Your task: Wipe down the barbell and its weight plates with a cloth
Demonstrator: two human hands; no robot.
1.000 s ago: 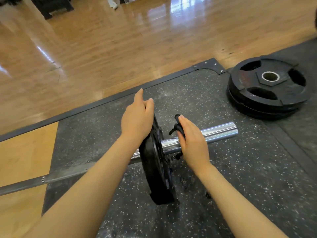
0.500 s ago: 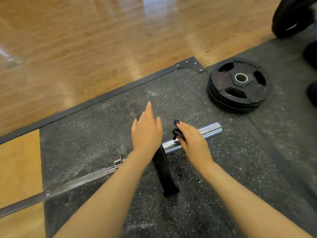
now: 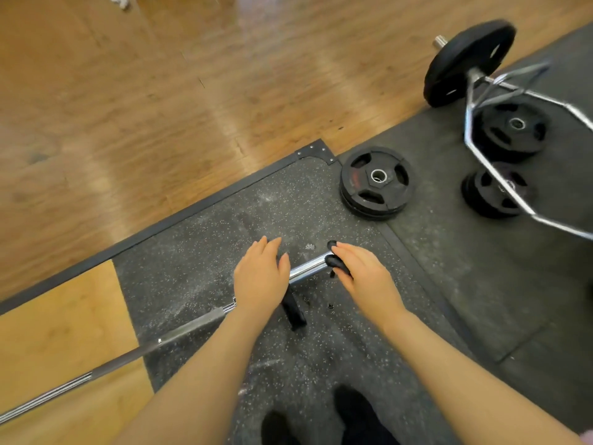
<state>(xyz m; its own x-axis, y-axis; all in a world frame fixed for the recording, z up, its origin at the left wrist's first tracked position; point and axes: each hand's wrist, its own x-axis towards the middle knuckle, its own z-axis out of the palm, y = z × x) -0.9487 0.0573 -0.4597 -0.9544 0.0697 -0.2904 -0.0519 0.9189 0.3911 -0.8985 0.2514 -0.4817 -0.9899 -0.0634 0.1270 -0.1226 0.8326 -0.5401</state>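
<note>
The barbell [image 3: 128, 358] lies on the floor, running from the lower left to its chrome sleeve [image 3: 308, 268]. One black weight plate [image 3: 293, 311] stands upright on the sleeve, seen edge-on. My left hand [image 3: 260, 281] rests flat on top of this plate with its fingers straight. My right hand [image 3: 362, 277] grips a black collar [image 3: 337, 263] at the outer end of the sleeve and hides the sleeve's tip. No cloth is in view.
A stack of black plates [image 3: 375, 184] lies flat on the rubber mat [image 3: 199, 252] beyond the sleeve. At the far right a hex bar [image 3: 500, 175] with an upright plate [image 3: 465, 62] lies over two more plates. Wooden floor [image 3: 160, 107] lies beyond. My dark shoes [image 3: 353, 415] are at the bottom edge.
My view has risen and pulled back. My right hand has slid the black collar outward along the sleeve to its end. My left hand has stayed on the plate.
</note>
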